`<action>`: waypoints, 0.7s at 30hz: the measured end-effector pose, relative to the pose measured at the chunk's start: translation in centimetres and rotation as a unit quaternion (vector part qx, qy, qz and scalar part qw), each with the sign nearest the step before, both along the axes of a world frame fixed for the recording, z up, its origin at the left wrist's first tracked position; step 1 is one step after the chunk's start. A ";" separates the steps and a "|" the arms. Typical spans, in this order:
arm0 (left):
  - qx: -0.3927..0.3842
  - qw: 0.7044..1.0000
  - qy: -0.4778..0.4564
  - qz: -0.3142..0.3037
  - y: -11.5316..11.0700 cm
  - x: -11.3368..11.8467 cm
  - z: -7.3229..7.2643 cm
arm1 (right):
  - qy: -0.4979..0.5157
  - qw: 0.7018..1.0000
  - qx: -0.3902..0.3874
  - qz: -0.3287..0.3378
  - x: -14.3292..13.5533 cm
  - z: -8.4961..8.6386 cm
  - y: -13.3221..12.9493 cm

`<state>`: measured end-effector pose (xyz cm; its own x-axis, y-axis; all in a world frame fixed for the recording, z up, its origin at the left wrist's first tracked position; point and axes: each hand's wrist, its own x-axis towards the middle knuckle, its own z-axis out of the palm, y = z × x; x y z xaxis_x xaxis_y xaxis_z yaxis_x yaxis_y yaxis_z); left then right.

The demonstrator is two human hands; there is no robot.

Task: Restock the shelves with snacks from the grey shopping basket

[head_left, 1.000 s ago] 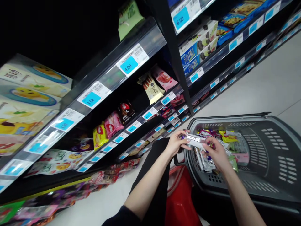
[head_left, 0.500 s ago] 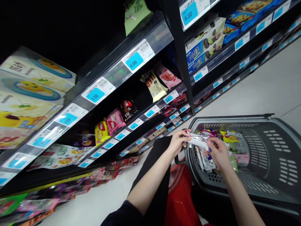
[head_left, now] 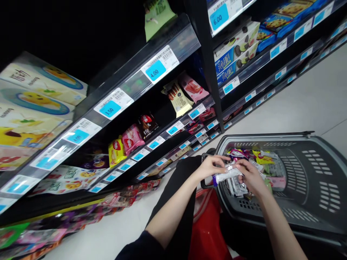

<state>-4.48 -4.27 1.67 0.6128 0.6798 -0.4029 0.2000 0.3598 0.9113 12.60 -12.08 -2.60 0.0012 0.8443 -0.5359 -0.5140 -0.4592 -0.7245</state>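
Note:
My right hand pinches the right end of a silver-white snack packet with a purple end, above the near-left part of a grey shopping basket. Just left of it, my left hand has its index finger and thumb apart, with a gap between them. Its thumb is at the packet's upper edge, apparently only touching. Under both hands lie several loose packets in the basket, among them a yellow packet, a pink one and silver ones. My fingers hide part of the packet.
Slanting shelves with blue price tags run along the left. Cartons and snack bags stand on them. A red surface lies below my forearms, beside my dark-clothed leg. Pale floor shows beyond the basket.
The packet has turned, and its purple end now points down to the left. My left hand has loosened from its end and shifted slightly right; my right hand stays near its right end.

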 end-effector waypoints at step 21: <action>0.106 0.990 0.087 0.029 -0.8 0.5 -0.7 | 0.053 0.998 -0.026 -0.018 -1.0 -0.8 0.0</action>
